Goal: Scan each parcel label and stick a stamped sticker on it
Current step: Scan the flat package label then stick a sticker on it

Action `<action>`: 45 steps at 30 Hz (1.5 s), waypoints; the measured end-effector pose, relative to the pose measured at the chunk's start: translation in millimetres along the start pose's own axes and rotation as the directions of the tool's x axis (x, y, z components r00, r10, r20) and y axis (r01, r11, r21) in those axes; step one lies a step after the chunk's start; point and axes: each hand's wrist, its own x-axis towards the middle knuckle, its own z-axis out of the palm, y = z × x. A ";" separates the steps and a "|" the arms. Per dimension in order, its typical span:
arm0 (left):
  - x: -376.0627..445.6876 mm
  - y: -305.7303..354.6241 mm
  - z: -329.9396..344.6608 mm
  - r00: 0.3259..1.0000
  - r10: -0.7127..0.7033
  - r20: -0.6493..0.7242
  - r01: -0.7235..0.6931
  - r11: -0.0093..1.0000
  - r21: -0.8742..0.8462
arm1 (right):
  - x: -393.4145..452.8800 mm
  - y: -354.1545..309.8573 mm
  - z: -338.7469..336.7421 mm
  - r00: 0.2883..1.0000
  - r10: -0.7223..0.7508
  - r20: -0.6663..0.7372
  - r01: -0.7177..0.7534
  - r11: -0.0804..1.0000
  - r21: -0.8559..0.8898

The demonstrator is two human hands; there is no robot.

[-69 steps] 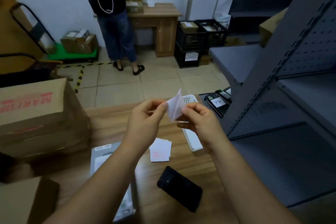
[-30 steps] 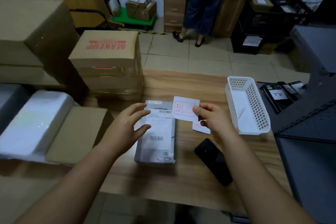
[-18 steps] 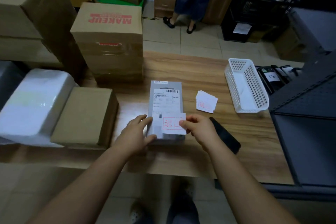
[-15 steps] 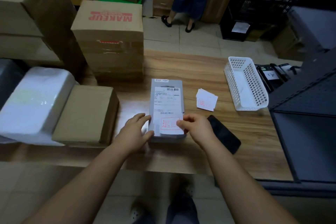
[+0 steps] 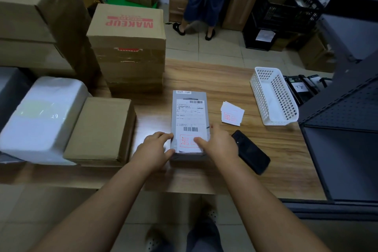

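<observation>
A flat grey parcel [image 5: 190, 96] lies lengthwise on the wooden table [image 5: 225, 80], with a white shipping label [image 5: 189, 113] on top. A white sticker with a red stamp [image 5: 187, 141] lies on the parcel's near end. My right hand [image 5: 216, 143] presses the sticker down with straight fingers. My left hand [image 5: 154, 147] holds the parcel's near left edge between fingers and thumb. A small stack of stamped stickers [image 5: 232, 113] sits to the right of the parcel. A black phone [image 5: 250, 151] lies just right of my right hand.
A white plastic basket [image 5: 273, 98] stands at the right. Cardboard boxes [image 5: 126, 47] and a white wrapped parcel [image 5: 43, 114] crowd the left side. A dark metal shelf [image 5: 347, 118] borders the right. A person stands by a wooden desk [image 5: 243, 0] beyond the table.
My right hand brought the peeled sticker down from mid-air onto the parcel's near end and now presses it flat. My left hand moved to the parcel's left edge.
</observation>
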 end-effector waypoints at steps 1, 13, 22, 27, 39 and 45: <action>0.3 1.6 -0.7 1.000 0.002 -0.010 -0.002 1.000 0.002 | -0.2 6.0 0.0 0.998 -0.045 -0.032 0.045 0.999 -0.019; -4.1 13.8 10.5 0.998 0.019 -0.059 -0.012 0.993 0.117 | -25.9 32.0 33.0 0.923 -0.382 0.048 0.381 0.924 0.032; -12.1 3.3 15.4 0.993 -0.050 -0.104 0.037 0.991 -0.132 | -18.8 64.7 24.8 0.986 -0.158 -0.055 0.167 0.905 0.392; -7.7 2.1 16.6 0.999 -0.013 0.048 0.028 0.945 -0.326 | -0.2 54.9 15.4 0.927 -0.199 0.317 0.027 0.880 0.474; -52.9 108.7 -50.0 0.870 0.015 -0.493 -0.222 0.904 -0.364 | -17.4 46.8 -104.7 0.854 -0.514 -0.083 0.450 0.648 0.615; -117.1 167.7 -116.7 0.617 0.138 -0.775 -0.443 0.875 -0.196 | -47.4 29.3 -200.3 0.655 -0.652 -0.381 0.736 0.437 0.517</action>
